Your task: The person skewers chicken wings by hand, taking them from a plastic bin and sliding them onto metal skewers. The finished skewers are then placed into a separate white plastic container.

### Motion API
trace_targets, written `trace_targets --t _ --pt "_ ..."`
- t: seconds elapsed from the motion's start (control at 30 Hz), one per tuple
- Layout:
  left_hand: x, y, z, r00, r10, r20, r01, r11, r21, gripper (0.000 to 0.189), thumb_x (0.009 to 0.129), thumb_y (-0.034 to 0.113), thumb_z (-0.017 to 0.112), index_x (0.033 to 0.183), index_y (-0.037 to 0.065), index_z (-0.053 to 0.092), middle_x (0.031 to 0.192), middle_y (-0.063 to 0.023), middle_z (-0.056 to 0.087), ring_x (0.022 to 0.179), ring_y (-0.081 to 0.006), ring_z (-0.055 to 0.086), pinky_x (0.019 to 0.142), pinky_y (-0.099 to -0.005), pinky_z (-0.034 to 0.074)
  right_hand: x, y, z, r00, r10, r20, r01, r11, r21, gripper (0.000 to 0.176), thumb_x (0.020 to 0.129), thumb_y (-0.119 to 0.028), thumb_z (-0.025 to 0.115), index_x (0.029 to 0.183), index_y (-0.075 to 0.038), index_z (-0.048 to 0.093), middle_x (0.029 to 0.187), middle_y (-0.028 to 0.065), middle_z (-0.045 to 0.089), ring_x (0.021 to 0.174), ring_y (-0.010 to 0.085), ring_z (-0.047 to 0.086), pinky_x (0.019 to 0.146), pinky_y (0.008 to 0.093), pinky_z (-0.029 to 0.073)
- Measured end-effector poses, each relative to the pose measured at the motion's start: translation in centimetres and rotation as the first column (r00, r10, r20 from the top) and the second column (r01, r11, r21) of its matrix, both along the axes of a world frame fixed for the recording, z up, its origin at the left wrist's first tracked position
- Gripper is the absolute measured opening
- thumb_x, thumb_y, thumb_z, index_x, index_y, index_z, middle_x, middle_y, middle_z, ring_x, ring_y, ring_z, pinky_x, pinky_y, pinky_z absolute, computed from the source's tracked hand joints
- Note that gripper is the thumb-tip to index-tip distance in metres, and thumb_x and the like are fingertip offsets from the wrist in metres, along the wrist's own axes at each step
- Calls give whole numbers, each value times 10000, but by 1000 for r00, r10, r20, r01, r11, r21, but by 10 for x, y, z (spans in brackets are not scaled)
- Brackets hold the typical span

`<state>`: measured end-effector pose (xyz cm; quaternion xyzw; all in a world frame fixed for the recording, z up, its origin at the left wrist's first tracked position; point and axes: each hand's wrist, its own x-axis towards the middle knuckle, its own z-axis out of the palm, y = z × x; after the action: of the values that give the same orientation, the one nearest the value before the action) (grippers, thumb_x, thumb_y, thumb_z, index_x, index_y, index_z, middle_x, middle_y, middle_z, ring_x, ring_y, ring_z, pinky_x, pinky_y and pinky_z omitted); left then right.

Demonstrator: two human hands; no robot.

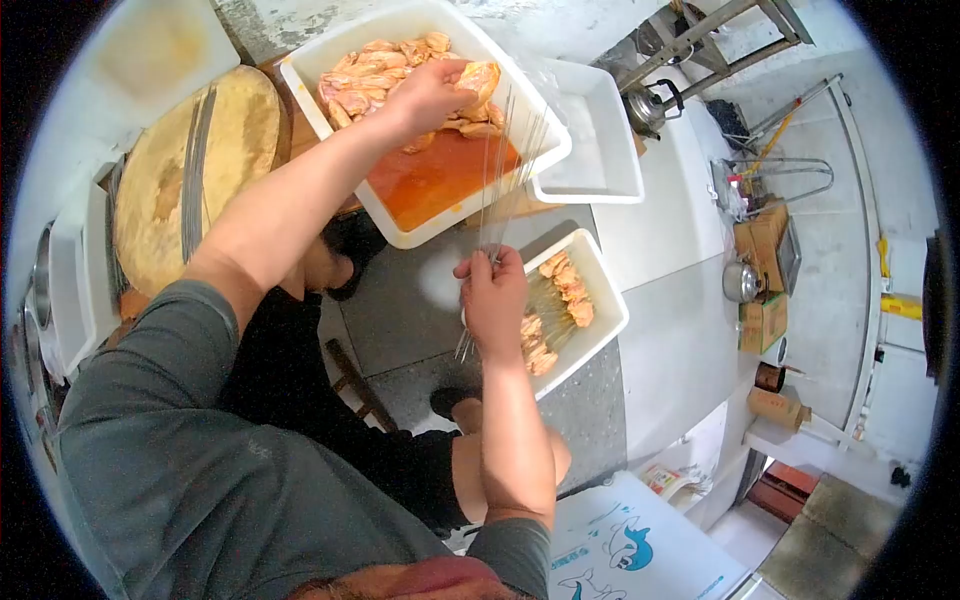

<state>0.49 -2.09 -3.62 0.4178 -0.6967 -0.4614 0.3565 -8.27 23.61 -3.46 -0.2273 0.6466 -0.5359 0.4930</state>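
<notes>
- Right now the left hand point(425, 95) is over the marinade tub point(408, 240), its fingers pinching a marinated meat piece point(480, 78) at their tips.
- Just below the tub, the right hand point(493, 300) is fisted around a bundle of metal skewers point(492, 225).

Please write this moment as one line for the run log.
left hand: grips meat piece in big tub | right hand: holds skewers beside small tray | small tray: skewered meat inside

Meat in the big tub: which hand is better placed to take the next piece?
Left: left hand holds a meat piece over the tub; right hand has its grip full of skewers.
</notes>
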Motion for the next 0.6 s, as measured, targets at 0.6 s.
trace_targets --t 0.6 --pt "7 33 58 935 103 -340 81 870 487 249 885 167 644 1039 10 528 986 -70 604 875 -180 609 782 -313 515 -2 -3 -11 984 22 -179 -23 1000 -2 162 922 -164 518 868 -11 516 696 59 607 527 104 496 489 271 392"
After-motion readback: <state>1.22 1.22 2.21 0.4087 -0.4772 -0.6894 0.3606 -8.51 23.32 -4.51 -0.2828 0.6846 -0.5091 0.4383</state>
